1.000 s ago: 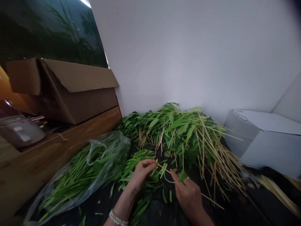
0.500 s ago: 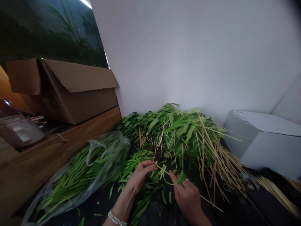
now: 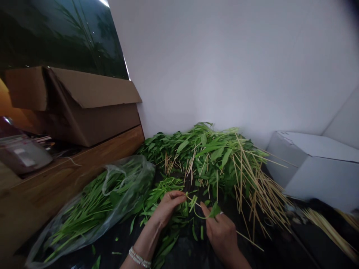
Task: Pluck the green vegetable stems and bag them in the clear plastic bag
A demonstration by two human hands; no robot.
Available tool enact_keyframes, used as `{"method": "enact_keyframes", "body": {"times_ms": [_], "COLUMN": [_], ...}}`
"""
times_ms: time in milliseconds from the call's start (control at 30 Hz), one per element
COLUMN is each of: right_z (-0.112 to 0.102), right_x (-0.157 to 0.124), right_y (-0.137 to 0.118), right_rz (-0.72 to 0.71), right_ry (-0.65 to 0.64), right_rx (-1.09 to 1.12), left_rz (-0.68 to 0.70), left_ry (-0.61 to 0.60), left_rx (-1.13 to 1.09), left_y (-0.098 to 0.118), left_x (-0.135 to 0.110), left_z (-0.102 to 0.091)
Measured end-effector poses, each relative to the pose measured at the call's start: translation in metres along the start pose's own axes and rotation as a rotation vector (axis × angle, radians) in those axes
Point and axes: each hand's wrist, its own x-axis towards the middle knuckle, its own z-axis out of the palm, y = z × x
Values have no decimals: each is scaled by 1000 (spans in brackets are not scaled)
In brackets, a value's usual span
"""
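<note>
A thin bamboo skewer (image 3: 251,241) runs slantwise through my right hand (image 3: 223,231), whose fingers are closed round it. Its tip end lies between the pinched thumb and fingers of my left hand (image 3: 168,205). Short pieces of green stem (image 3: 193,202) are threaded on the skewer between the two hands. From them a thin stem curves down to a leaf (image 3: 215,210) beside my right fingers. Loose leafy greens (image 3: 165,186) lie behind and below my left hand. Small cut bits of stem (image 3: 202,232) are scattered on the black sheet (image 3: 193,257).
A large heap of skewered greens (image 3: 207,149) leans against the white wall. To the left lies a clear plastic bag (image 3: 143,168) of greens, beyond it an open cardboard box (image 3: 103,123). At right are a white box (image 3: 322,172) and a bundle of bare skewers (image 3: 328,228).
Little differs. The whole view has shifted slightly; both hands keep their grip on the skewer in nearly the same place.
</note>
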Motion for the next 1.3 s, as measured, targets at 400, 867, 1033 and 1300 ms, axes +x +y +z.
{"method": "enact_keyframes", "body": {"times_ms": [400,867,1033,1300], "right_z": [2,-3,-1,-7], "right_x": [-2,4,1,13], "right_y": [-2,-1,11,19], "right_rz": [-12,50,245,947], "right_ry": [-14,-42,-44,-281], "right_rx": [11,78,163,976], "left_rz": [-15,324,264,262], "left_ry": [-62,5,298,139], "left_rx": [77,143,-503,-231], "left_y": [-3,8,20,14], "left_x": [-2,-2,9,5], "left_z": [4,0,-21,-11]}}
